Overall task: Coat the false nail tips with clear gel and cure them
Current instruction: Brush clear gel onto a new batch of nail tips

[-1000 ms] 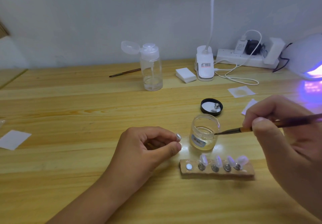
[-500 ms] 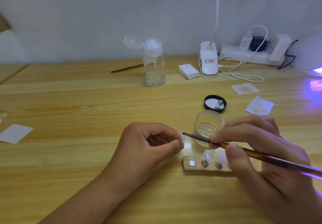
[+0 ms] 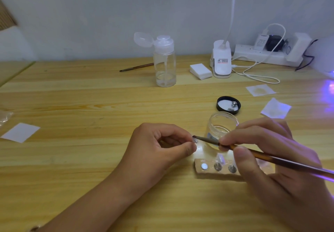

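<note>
My left hand point(image 3: 159, 152) pinches a small clear nail tip point(image 3: 195, 141) between thumb and forefinger. My right hand point(image 3: 271, 161) grips a brown brush point(image 3: 271, 157), and its dark bristle end touches the nail tip. Just behind the brush stands an open glass jar of clear gel point(image 3: 223, 125). In front of the jar lies a wooden holder strip point(image 3: 207, 172) with round metal studs; a clear nail tip point(image 3: 220, 158) stands on one stud, and my right hand hides the strip's right part.
The jar's black lid point(image 3: 228, 105) lies behind the jar. A pump bottle point(image 3: 164, 62), a second brush point(image 3: 136, 67), a white pad stack point(image 3: 200, 71), a clip lamp point(image 3: 222, 60) and a power strip point(image 3: 262, 54) stand at the back. Purple UV light point(image 3: 329, 91) glows at right. White wipes point(image 3: 275, 108) lie around.
My right hand has drawn the brush out of the gel jar and moved it left to the nail tip in my left hand. My left hand stays in place.
</note>
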